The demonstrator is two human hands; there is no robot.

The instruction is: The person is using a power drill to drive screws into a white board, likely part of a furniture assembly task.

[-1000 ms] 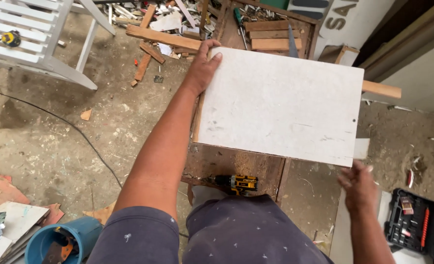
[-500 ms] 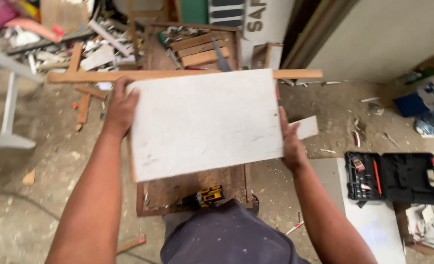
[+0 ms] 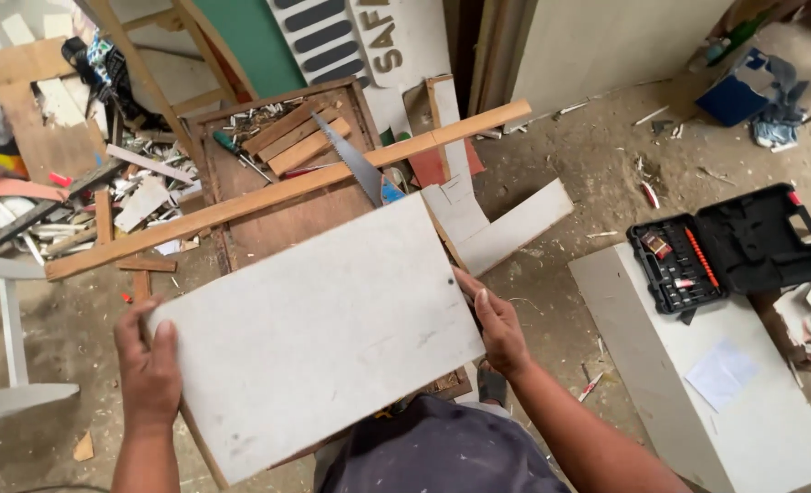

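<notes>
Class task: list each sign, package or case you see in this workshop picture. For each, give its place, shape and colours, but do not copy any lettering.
Sign board: top centre, leaning behind the wooden table; white panel with dark lettering and dark slanted bars.
Tool case: right, lying open on a pale board; black, rectangular, with red and orange parts inside.
Box: top right, on the floor; blue, blocky.
No screens in view.

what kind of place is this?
Likely a makeshift carpentry workshop: a hand saw lies on a brown wooden worktable, an open black tool case sits nearby, and both hands grip a pale rectangular board above a dusty floor strewn with offcuts.
</notes>
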